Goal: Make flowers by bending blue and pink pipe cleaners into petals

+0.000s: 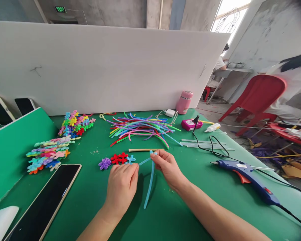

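Observation:
A light blue pipe cleaner (149, 189) is stretched between my two hands, one length of it hanging down toward me. My left hand (122, 182) is closed around one part of it. With thumb and finger, my right hand (167, 165) pinches it near a small bend at the top. Just beyond my left hand lie a purple pipe-cleaner flower (105, 163), red flowers (119, 158) and a light blue flower (130, 159). A thin wooden stick (145, 150) rests behind my hands. Farther back spreads a heap of loose coloured pipe cleaners (142, 127).
Piled finished flowers (50, 152) sit at left beside a phone (45, 204). On the right are a blue glue gun (248, 180) with its cord, clear glue sticks (205, 144), a pink box (191, 125) and a pink bottle (184, 102). A white panel (110, 67) closes the back.

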The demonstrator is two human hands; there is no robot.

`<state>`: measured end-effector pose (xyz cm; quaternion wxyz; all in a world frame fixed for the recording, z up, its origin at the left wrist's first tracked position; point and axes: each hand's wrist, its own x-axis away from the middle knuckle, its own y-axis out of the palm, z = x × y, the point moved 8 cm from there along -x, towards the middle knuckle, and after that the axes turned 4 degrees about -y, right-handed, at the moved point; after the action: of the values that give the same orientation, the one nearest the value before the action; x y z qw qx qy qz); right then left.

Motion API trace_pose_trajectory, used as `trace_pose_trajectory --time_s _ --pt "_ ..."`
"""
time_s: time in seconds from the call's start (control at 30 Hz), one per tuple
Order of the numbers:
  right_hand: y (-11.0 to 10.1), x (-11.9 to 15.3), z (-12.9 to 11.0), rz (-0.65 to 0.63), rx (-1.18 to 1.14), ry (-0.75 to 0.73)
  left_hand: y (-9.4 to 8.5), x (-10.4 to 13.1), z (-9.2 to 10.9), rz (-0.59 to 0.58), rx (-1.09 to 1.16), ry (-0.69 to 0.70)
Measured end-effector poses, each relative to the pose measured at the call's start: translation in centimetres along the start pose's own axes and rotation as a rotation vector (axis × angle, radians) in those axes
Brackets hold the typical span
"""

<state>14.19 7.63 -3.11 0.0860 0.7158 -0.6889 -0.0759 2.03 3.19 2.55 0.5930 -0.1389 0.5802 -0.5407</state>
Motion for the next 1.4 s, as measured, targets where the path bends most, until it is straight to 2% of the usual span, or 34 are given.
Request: trace_pose_trajectory --time_s 0.17,0.37,0.53,0.6,0.67,0.73,0.87,0.97,1.07,1.2,1.3,1.4 --pt "-1.1 -0.5 -0.3 0.054 -0.001 -0.007 0.0 -0.1 -0.3 0.008 -0.023 -0.003" --pt "-1.9 -1.0 -0.3 0.098 -0.043 0.0 0.4 -0.1 0.0 -0.053 -0.049 0.023" --pt "-2.5 -1.1 -0.1 0.143 -0.047 0.062 1.6 0.3 1.2 -0.202 0.015 0.142" --pt "-2.6 -1.2 -0.2 0.149 -0.037 0.074 1.8 0.3 1.3 -0.261 0.054 0.124" --pt "-2.5 -1.2 -0.2 0.136 -0.037 0.09 1.7 0.0 0.9 -0.294 0.142 0.043" --pt "-1.9 -1.0 0.0 0.07 -0.04 0.121 1.5 -0.2 0.4 -0.322 0.306 -0.081" --pt "0.9 0.1 0.3 -0.187 -0.039 0.169 2.6 0.3 -0.4 -0.445 0.702 -0.367" --pt "2.7 1.1 0.1 -0.334 -0.021 0.171 3.8 1.0 -0.4 -0.528 0.893 -0.499" --pt "2.8 1.2 -0.3 -0.339 0.005 0.146 4.4 1.4 -0.7 -0.505 1.009 -0.592" --pt "2.0 0.8 -0.3 -0.277 0.098 0.119 4.7 1.8 -2.0 -0.382 1.139 -0.756" --pt "2.8 1.1 -0.5 -0.381 0.102 0.069 4.8 1.8 -2.4 -0.334 1.185 -0.798" --pt "3.7 1.6 -0.7 -0.469 0.0 0.04 4.8 1.7 -2.0 -0.369 1.185 -0.767"
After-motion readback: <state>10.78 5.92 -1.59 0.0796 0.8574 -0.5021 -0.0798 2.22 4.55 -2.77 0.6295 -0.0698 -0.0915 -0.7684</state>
